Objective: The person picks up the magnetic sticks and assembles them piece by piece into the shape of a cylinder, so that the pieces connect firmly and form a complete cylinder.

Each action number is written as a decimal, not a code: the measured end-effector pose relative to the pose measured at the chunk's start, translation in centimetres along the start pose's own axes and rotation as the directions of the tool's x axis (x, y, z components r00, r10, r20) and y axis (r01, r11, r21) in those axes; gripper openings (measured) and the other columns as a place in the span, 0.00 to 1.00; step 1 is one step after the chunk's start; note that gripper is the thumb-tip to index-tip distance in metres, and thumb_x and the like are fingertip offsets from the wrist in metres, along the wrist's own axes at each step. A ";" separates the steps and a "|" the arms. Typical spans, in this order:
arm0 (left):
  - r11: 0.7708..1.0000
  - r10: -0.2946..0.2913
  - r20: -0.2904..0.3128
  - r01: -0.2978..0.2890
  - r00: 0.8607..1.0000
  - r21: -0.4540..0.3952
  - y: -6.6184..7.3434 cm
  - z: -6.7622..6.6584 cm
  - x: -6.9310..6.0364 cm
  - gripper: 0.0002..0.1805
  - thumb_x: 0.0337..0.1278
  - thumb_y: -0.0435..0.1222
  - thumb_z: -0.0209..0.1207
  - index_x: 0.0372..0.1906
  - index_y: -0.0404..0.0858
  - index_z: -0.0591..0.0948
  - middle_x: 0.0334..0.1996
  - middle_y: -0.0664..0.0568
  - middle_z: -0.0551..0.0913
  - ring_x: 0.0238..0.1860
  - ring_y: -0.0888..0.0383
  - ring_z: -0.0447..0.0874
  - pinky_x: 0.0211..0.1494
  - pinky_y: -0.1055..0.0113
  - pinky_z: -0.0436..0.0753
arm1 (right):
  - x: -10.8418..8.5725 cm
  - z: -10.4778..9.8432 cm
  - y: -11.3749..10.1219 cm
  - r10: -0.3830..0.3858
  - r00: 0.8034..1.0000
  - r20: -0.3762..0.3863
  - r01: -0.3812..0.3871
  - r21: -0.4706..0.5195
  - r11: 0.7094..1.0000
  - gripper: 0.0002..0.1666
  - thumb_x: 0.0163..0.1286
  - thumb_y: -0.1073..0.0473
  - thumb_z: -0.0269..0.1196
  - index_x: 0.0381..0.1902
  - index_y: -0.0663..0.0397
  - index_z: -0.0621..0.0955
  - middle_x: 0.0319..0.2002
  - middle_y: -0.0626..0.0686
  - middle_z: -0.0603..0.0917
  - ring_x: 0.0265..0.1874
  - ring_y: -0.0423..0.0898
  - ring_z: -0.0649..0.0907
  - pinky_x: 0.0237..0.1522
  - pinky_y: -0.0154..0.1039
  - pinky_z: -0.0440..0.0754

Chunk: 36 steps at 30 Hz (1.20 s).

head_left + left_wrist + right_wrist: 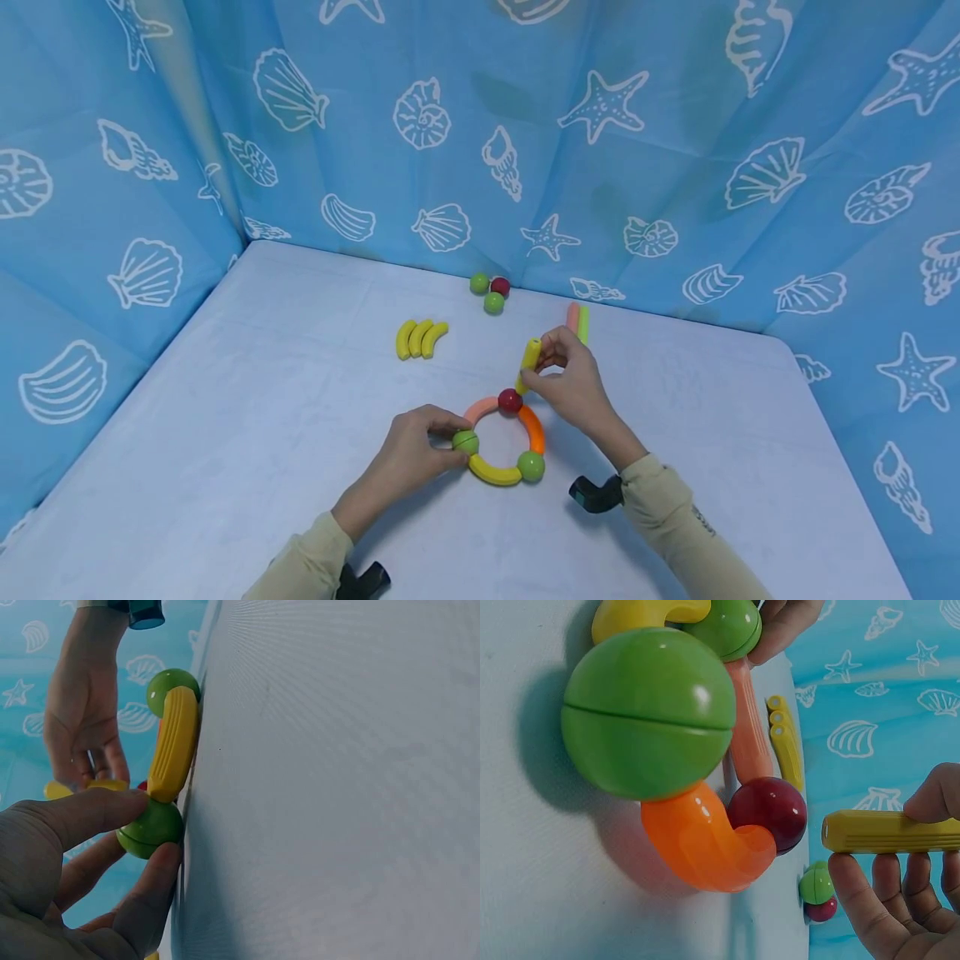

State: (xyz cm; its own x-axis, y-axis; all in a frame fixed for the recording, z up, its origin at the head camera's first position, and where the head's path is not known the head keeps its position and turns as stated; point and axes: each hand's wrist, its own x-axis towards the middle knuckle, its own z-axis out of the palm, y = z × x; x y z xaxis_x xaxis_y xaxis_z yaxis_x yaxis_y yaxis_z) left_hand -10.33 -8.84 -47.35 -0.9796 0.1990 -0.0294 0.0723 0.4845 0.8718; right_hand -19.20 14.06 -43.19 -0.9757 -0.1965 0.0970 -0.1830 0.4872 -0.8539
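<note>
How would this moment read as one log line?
ring: on table | left hand: pinches green ball in ring | right hand: holds yellow stick near red ball

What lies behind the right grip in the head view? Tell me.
Behind the right grip, the far ends of a pink piece and a green piece show. The grip covers their near ends, which cannot be seen.

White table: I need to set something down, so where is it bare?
The table is bare left of the three yellow pieces and left sleeve, out to its left edge; also right of the right sleeve, to the right edge. Crowded: the middle, with the ring, left hand and right hand.
</note>
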 end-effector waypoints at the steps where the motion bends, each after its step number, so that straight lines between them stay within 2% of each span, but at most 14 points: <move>1: 1.000 0.000 0.000 0.000 1.000 0.001 0.0 0.0 0.0 0.17 0.47 0.32 0.75 0.46 0.43 0.87 0.40 0.57 0.84 0.44 0.59 0.82 0.53 0.55 0.82 | 0.0 0.0 -0.1 -0.002 1.000 -0.002 0.002 0.001 1.000 0.21 0.61 0.66 0.70 0.46 0.55 0.71 0.41 0.54 0.80 0.42 0.49 0.81 0.47 0.41 0.82; 8: 0.999 -0.032 0.005 0.032 0.999 0.007 0.1 0.0 0.1 0.17 0.48 0.34 0.74 0.47 0.45 0.87 0.41 0.59 0.83 0.45 0.61 0.82 0.54 0.57 0.81 | 0.0 0.3 -0.3 -0.011 1.000 0.009 0.011 0.008 1.000 0.21 0.60 0.66 0.70 0.45 0.55 0.71 0.41 0.54 0.80 0.42 0.49 0.81 0.46 0.42 0.83; 16: 1.000 -0.014 0.003 0.014 1.000 0.007 0.1 0.0 0.2 0.17 0.48 0.33 0.74 0.46 0.43 0.87 0.41 0.57 0.83 0.45 0.59 0.82 0.53 0.56 0.82 | -0.1 0.8 -0.1 -0.002 0.999 0.048 0.000 0.031 1.000 0.20 0.60 0.67 0.71 0.45 0.54 0.72 0.41 0.54 0.80 0.42 0.49 0.81 0.40 0.35 0.85; 26: 1.000 -0.011 0.004 0.011 1.000 0.004 0.2 0.0 0.1 0.17 0.49 0.32 0.74 0.46 0.43 0.87 0.41 0.57 0.83 0.45 0.59 0.82 0.53 0.56 0.82 | -0.5 0.7 -0.3 -0.026 0.998 0.053 0.025 0.028 0.999 0.19 0.59 0.66 0.71 0.44 0.53 0.74 0.40 0.53 0.80 0.42 0.49 0.81 0.40 0.35 0.84; 36: 1.000 -0.013 0.005 0.013 1.000 0.002 0.1 0.1 0.0 0.17 0.48 0.32 0.74 0.46 0.43 0.87 0.42 0.56 0.83 0.45 0.59 0.82 0.53 0.55 0.81 | -0.7 0.9 0.4 -0.061 0.997 0.051 0.060 0.019 0.998 0.17 0.59 0.65 0.71 0.42 0.50 0.75 0.39 0.49 0.81 0.41 0.47 0.81 0.40 0.36 0.85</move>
State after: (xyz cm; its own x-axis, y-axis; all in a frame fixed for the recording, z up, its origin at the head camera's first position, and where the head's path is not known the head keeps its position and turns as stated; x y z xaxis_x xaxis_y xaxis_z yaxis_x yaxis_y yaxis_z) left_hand -10.33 -8.72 -47.33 -0.9793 0.1975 -0.0430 0.0603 0.4884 0.8705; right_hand -18.45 13.66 -44.02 -0.9551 -0.2695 0.1229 -0.2393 0.4581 -0.8561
